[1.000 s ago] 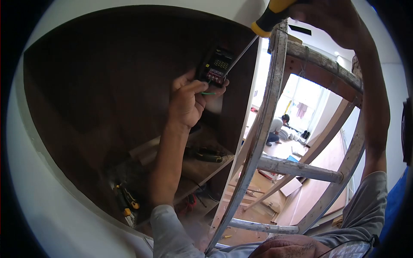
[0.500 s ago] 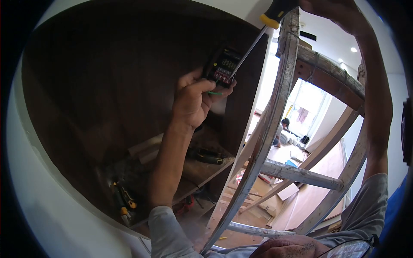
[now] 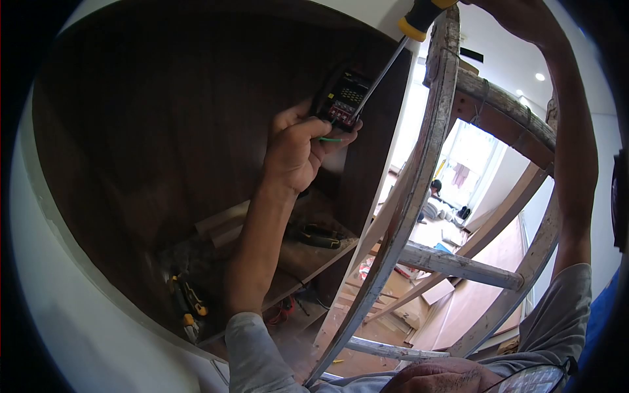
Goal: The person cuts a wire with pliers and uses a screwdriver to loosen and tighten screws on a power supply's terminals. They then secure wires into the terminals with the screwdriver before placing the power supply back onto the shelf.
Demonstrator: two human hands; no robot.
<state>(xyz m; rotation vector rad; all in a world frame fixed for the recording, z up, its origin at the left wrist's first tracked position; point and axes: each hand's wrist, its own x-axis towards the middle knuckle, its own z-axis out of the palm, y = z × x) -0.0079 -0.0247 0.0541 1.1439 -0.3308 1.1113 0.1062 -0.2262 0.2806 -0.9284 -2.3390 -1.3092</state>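
Observation:
My left hand [image 3: 298,147] is closed around a small black electrical box [image 3: 350,95] with yellow markings and a row of red screw terminals, raised before the dark cabinet wall. A short green wire [image 3: 331,139] sticks out by my fingers. At the top edge, my right hand [image 3: 501,13] is partly cut off by the frame, on the end of a screwdriver [image 3: 419,19] with a black and yellow handle. The long shaft slants down to the box, its tip at the terminals.
A worn wooden ladder [image 3: 465,265] stands on the right, close to my arms. Black and yellow pliers [image 3: 320,236] lie on the cabinet shelf. More yellow-handled tools [image 3: 189,298] and red wires [image 3: 282,309] are lower down. Another person [image 3: 432,196] is low in the room beyond.
The box and my left hand have shifted very slightly right. The screwdriver handle has turned a little, with its tip still at the terminals.

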